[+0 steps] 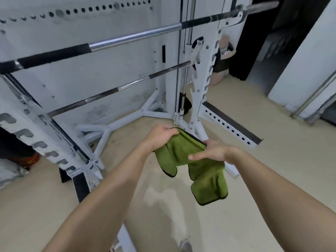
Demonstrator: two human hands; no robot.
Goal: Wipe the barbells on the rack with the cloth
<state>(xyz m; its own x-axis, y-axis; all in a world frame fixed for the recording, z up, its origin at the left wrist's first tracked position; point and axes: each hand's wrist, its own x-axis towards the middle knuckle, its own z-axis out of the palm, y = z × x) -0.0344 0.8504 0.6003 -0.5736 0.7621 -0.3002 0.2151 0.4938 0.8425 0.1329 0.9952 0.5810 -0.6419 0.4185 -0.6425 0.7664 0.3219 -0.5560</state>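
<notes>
A green cloth point(183, 151) with a dark hem hangs between my two hands in front of me, its loose lower folds dangling toward the floor. My left hand point(160, 136) grips its upper left edge. My right hand point(212, 151) holds its right side, thumb on top. Beyond them stands a white rack point(205, 73) carrying two barbells. The upper barbell point(134, 37) runs from lower left to upper right, steel with black grip sections. The lower barbell point(116, 90) lies below it, parallel. Both hands are well below and in front of the bars.
The rack's white base legs point(116, 126) spread over the beige floor just beyond my hands. A perforated white beam point(231, 126) sticks out at the right. A notched upright point(45, 148) stands near left. A beige bin point(221, 66) sits behind the rack beside a dark doorway point(263, 42).
</notes>
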